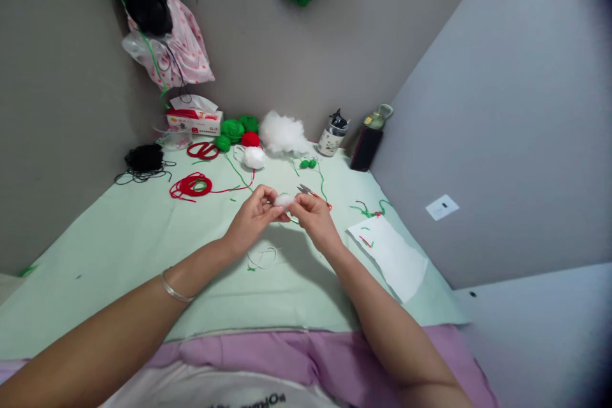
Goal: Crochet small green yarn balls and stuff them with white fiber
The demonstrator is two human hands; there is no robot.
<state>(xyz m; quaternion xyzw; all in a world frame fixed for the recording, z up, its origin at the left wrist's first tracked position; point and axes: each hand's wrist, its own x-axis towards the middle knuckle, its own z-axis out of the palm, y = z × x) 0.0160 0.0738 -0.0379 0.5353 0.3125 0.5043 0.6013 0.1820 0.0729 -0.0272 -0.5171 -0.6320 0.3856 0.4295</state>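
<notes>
Between my two hands, above the middle of the table, is a small tuft of white stuffing [284,200]. My left hand [252,215] pinches its left side with thumb and fingers. From the other side, my right hand [313,217] grips it with closed fingers. A bit of green shows at the tuft and a green strand hangs just below, partly hidden by the fingers. Behind my right hand lie small scissors [315,195] with orange handles. Nearer to me, a loop of thin white thread [262,258] rests on the table.
A fluffy heap of stuffing [283,132], green yarn balls [233,131], a red yarn coil [196,185], black yarn [143,158] and a tissue box [196,120] stand toward the back. A paper sheet [394,258] lies right. A pen cup [331,140] and phone [367,148] are back right.
</notes>
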